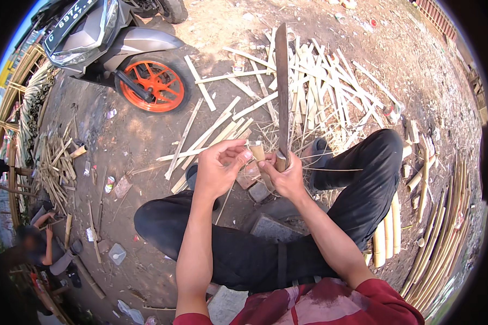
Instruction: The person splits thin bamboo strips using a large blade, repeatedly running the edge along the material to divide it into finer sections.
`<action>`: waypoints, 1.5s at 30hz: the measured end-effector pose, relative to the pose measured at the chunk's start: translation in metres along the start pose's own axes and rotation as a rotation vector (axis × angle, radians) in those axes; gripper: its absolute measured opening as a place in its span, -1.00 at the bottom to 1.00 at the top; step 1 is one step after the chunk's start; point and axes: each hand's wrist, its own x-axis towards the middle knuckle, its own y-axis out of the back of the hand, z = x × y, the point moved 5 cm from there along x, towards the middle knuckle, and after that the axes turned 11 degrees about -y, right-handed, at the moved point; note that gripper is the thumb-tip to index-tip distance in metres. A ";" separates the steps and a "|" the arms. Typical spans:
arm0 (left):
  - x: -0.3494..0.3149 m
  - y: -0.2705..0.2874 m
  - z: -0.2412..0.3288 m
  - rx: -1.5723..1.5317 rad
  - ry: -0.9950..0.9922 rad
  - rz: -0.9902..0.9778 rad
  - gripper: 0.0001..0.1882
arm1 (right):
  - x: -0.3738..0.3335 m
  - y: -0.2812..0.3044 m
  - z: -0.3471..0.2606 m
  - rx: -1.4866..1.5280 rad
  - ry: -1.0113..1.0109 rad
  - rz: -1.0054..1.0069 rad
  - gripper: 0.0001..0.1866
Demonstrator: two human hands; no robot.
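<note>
We sit on bare dirt ground [146,141] strewn with bamboo strips [314,81], a motorbike [114,49] beyond; our right hand [287,176] is clamped on a long knife [282,81], our left hand [219,165] pinching a bamboo piece [256,150].

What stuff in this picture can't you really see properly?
- Head view: the long knife's handle is hidden inside the right hand.
- Head view: the small bamboo piece is partly covered by the left hand's fingers.
- Head view: the motorbike is cut off by the top edge.
- Head view: another person at lower left is blurred and dark near the rim.
</note>
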 end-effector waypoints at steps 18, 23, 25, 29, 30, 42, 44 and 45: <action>-0.006 0.004 0.034 0.076 -0.176 -0.018 -0.46 | 0.007 -0.014 0.003 0.076 0.007 -0.038 -0.74; -0.004 0.013 0.045 0.254 -0.364 0.139 -0.79 | -0.009 -0.013 -0.043 -0.266 0.054 -0.045 -0.67; -0.011 0.012 0.049 0.289 -0.409 0.117 -0.77 | -0.018 -0.010 -0.054 -0.352 0.036 -0.057 -0.59; -0.014 0.004 0.054 0.390 -0.464 0.116 -0.82 | -0.019 -0.001 -0.043 -0.307 -0.030 0.007 -0.45; -0.015 0.004 0.057 0.405 -0.497 0.138 -0.82 | -0.019 0.002 -0.043 -0.227 -0.064 -0.024 -0.42; -0.009 -0.005 0.047 0.466 -0.326 -0.195 -0.83 | -0.016 0.026 0.016 -0.126 -0.487 -0.236 -0.30; -0.011 -0.008 0.039 0.446 -0.281 -0.263 -0.86 | -0.027 0.019 0.055 -0.214 -0.484 -0.253 -0.29; -0.013 -0.008 0.042 0.404 -0.305 -0.235 -0.88 | -0.032 0.017 0.072 -0.275 -0.425 -0.246 -0.29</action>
